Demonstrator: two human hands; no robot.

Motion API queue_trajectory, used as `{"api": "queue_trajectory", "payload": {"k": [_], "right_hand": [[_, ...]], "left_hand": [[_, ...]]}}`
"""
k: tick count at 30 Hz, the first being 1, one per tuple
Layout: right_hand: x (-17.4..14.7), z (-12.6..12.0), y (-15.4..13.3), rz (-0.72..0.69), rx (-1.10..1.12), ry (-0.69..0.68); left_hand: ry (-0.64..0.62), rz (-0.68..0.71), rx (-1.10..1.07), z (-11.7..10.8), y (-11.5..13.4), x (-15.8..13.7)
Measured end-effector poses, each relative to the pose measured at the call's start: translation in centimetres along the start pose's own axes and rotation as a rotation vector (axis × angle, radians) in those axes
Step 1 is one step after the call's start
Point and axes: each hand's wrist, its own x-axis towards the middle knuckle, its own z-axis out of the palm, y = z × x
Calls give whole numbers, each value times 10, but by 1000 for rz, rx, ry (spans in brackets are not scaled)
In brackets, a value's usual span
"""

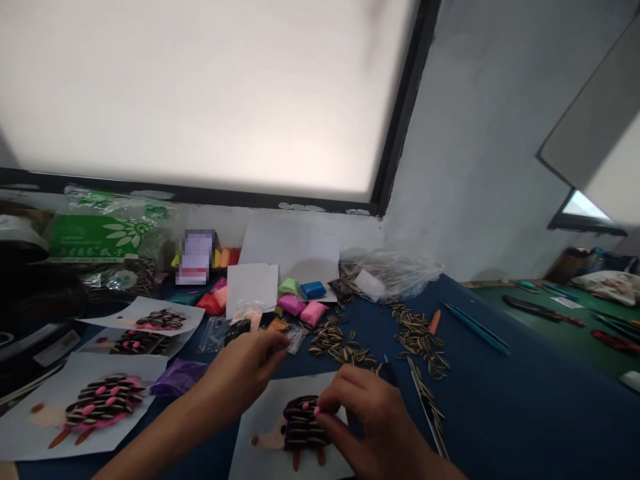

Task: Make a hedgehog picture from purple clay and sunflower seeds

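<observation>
A small ball of pink clay (317,411) is pinched between the thumb and index finger of my right hand (367,417). It sits at the upper right edge of a hedgehog picture (306,427), whose dark body carries rows of striped sunflower seeds. One pink clay dot (305,405) rests on the seeds. Farther left, my left hand (250,367) hovers above the table beside an orange-brown clay scrap (279,325) and a black clay lump (238,329). Its fingers are curled together, and whatever lies between them does not show.
Several hedgehog pictures (105,403) lie at left near a purple packet (179,377). Loose sunflower seeds (420,333) spread beyond my right hand, with tweezers (425,400) and a blue tool (477,328). Clay packets (291,305) and a plastic bag (400,270) stand along the wall.
</observation>
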Motion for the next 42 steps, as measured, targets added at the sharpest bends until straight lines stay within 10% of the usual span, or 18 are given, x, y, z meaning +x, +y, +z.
{"api": "queue_trajectory", "payload": {"k": [10,42], "right_hand": [[-2,9,6,0,-118,-150],[-2,8,5,33,-106,-187]], "left_hand": [[-5,70,448,7,-10,1],[-2,108,474,10,-18,3]]}}
